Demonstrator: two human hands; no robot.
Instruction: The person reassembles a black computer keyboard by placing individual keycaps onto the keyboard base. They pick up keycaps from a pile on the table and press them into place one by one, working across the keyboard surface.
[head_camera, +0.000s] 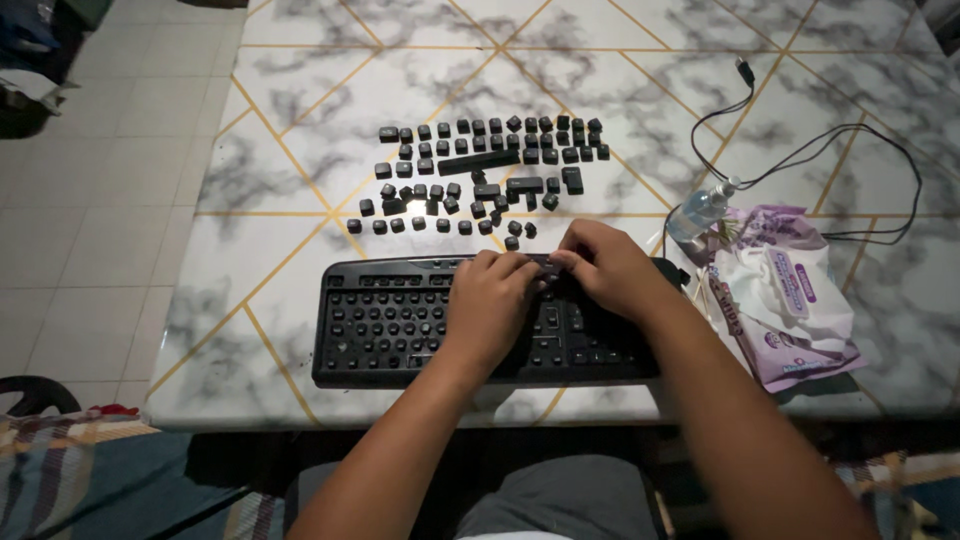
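A black keyboard (385, 320) lies on the marble-patterned table (300, 130) with most keycaps off its left part. My left hand (490, 305) rests over the keyboard's middle, fingers curled down onto it. Just to its right, my right hand (605, 265) presses on the keyboard's upper edge, fingertips meeting those of the left hand. Whether either hand pinches a keycap is hidden by the fingers. Several loose black keycaps (480, 170) lie in rows beyond the keyboard.
A small clear spray bottle (700, 210) lies right of the keyboard beside a purple and white pack of wet wipes (790, 300). A black cable (850, 150) loops across the table's right side. Tiled floor (100, 180) is on the left.
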